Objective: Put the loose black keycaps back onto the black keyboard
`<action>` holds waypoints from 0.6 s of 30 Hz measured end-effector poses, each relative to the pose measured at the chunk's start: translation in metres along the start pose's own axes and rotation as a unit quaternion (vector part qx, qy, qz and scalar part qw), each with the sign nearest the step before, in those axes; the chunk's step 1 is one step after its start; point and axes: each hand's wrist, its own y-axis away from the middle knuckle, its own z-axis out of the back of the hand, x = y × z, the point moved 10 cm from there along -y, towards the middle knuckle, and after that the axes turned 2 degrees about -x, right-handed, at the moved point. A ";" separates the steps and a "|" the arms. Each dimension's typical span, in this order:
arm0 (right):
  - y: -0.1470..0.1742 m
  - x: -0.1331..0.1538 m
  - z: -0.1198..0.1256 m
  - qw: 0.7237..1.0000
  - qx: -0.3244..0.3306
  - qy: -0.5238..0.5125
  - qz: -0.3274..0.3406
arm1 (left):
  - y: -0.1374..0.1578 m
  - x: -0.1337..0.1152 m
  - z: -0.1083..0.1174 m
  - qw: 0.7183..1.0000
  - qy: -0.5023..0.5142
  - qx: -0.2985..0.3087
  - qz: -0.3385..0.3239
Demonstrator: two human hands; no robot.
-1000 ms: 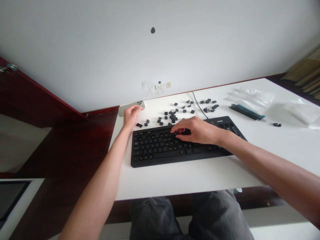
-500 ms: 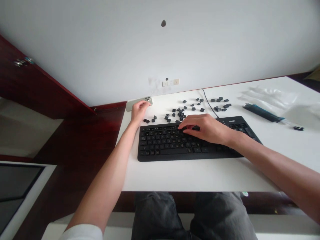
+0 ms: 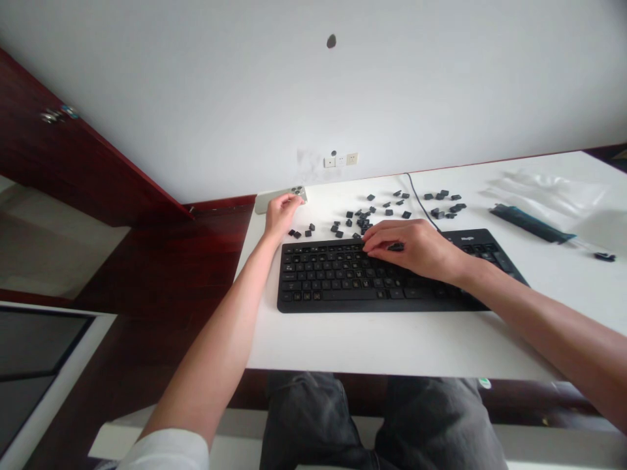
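A black wired keyboard [image 3: 337,304] lies on the white table, with bare spots where some keycaps are off. My right hand [image 3: 416,247] is over its upper middle, thumb and fingertips brought together at the top rows; whatever is between them is hidden. Behind the keyboard many loose black keycaps [image 3: 388,212] are scattered, some heaped close to my right fingertips. My left hand [image 3: 281,214] rests at the table's left side, fingers curled together in front of a light-coloured phone [image 3: 266,201] lying camera side up. I cannot make out anything in those fingers.
The keyboard's cable [image 3: 416,196] runs back to the wall edge. At the right lie a dark narrow pouch [image 3: 531,223], clear plastic wrapping [image 3: 553,189] and a small black piece [image 3: 605,256]. Wall sockets [image 3: 341,160] sit behind the table; a dark red door [image 3: 98,137] stands left.
The view has shifted slightly, so the table appears farther right. My right thumb has closed toward the fingertips at the keyboard's upper rows. My left hand stays by the phone.
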 end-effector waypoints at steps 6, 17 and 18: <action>0.000 0.000 -0.004 1.000 0.024 0.012 0.015 | 0.001 -0.004 -0.001 1.000 -0.001 0.003 -0.004; 0.000 -0.007 -0.004 0.998 0.061 0.027 -0.005 | 0.000 -0.004 -0.001 1.000 0.000 -0.003 0.007; 0.000 -0.008 -0.005 0.998 0.062 0.026 -0.002 | 0.000 -0.005 -0.002 1.000 0.002 -0.002 0.004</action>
